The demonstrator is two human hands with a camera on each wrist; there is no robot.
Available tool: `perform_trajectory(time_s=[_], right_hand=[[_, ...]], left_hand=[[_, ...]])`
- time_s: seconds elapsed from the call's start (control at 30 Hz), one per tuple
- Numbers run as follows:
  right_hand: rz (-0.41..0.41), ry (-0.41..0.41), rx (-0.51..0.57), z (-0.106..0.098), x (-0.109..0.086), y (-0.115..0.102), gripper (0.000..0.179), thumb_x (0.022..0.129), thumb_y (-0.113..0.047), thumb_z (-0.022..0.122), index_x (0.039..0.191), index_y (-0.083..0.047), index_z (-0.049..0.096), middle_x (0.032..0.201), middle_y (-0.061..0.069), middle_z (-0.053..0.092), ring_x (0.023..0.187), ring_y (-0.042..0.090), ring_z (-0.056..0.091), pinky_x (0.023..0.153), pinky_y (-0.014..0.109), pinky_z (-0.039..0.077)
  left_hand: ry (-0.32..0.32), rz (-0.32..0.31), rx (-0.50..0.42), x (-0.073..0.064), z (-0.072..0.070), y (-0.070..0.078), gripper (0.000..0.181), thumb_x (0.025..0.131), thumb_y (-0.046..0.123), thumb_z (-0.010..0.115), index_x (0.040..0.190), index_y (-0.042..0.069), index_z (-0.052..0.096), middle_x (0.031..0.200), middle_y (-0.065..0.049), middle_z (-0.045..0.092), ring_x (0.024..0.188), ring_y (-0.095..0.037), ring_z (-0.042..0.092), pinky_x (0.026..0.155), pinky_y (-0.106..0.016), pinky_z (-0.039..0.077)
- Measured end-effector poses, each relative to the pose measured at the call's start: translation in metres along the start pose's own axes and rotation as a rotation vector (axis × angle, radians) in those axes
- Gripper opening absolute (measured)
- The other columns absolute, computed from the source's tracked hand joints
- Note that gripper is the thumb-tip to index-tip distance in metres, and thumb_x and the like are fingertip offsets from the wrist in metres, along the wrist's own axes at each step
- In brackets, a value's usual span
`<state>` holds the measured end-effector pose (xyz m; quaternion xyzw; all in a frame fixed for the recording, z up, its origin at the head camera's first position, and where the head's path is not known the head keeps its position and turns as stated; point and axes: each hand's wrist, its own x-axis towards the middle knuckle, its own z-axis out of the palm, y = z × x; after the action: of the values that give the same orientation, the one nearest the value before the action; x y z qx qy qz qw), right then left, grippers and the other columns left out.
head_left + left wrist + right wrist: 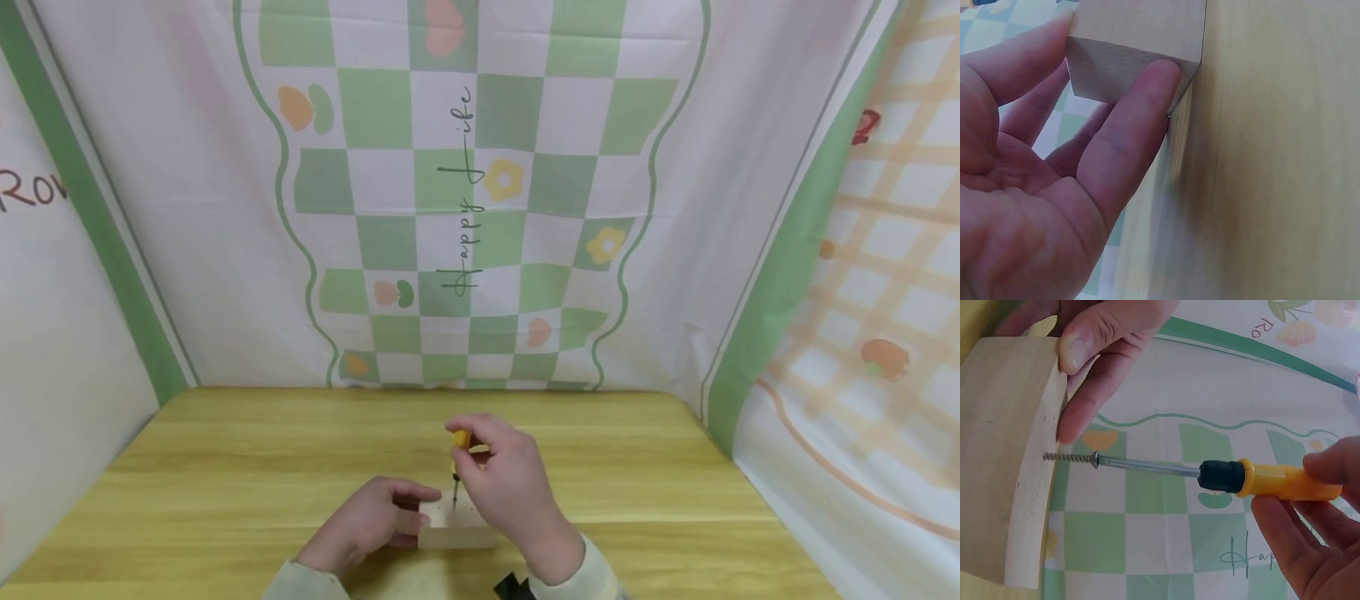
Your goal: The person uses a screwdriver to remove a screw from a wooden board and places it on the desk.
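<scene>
A pale wooden block (456,537) lies on the table in front of me. My left hand (367,518) grips its left end, thumb and fingertips against the wood, as the left wrist view shows close up on the block's end face (1100,72). With my right hand (516,479) I pinch the yellow handle of a screwdriver (1272,481), held upright over the block. In the right wrist view its tip meets the head of a screw (1072,457). That screw's point touches the block's upper face, with most of the thread exposed. Small dark marks dot this face.
The wood-grain table (225,467) spreads around both hands. Behind it hangs a white and green checked cloth (450,242) with printed lettering, and more printed cloth hangs at both sides. A black object (513,586) shows by the right sleeve.
</scene>
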<state>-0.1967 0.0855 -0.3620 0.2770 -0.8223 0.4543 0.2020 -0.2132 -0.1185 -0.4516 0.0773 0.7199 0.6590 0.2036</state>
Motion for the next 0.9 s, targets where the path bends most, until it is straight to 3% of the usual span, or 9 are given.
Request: perform_trajectory(time_s=[0.33,0.5,0.7,0.9], right_hand=[[0.022,-0.047,0.073,-0.0001,0.0007,-0.0003,0.031,0.089,0.01,0.057,0.102,-0.015,0.069,0.115,-0.007,0.069,0.095,0.014,0.067,0.072,0.026,0.058],[0.061,-0.046,0.068,0.0001,0.0011,-0.0003,0.033,0.089,0.01,0.055,0.104,-0.016,0.069,0.125,-0.004,0.063,0.099,0.016,0.063,0.071,0.026,0.057],[0.053,0.01,0.008,0.0004,0.0002,-0.0008,0.029,0.089,0.004,0.067,0.111,-0.014,0.071,0.106,-0.002,0.051,0.091,0.013,0.056,0.073,0.023,0.057],[-0.024,0.095,-0.054,0.0037,-0.0006,0.0,0.026,0.084,0.007,0.07,0.103,-0.01,0.073,0.098,-0.005,0.053,0.083,0.011,0.059,0.066,0.021,0.056]], left_hand=[[0.007,0.005,0.005,-0.0005,0.0001,0.0004,0.036,0.087,-0.002,0.073,0.123,0.0,0.069,0.11,-0.011,0.064,0.093,-0.022,0.062,0.076,-0.042,0.059],[0.004,-0.004,0.001,-0.0006,0.0,0.0007,0.037,0.087,-0.002,0.072,0.124,0.0,0.068,0.111,-0.01,0.063,0.094,-0.023,0.062,0.077,-0.042,0.059],[0.001,-0.001,0.0,-0.0004,0.0,0.0005,0.036,0.088,-0.001,0.073,0.123,0.001,0.069,0.112,-0.01,0.063,0.093,-0.022,0.062,0.077,-0.042,0.059],[-0.008,0.005,0.0,-0.001,0.0005,0.0015,0.035,0.088,0.0,0.073,0.123,0.001,0.07,0.109,-0.01,0.064,0.093,-0.023,0.063,0.077,-0.041,0.059]])
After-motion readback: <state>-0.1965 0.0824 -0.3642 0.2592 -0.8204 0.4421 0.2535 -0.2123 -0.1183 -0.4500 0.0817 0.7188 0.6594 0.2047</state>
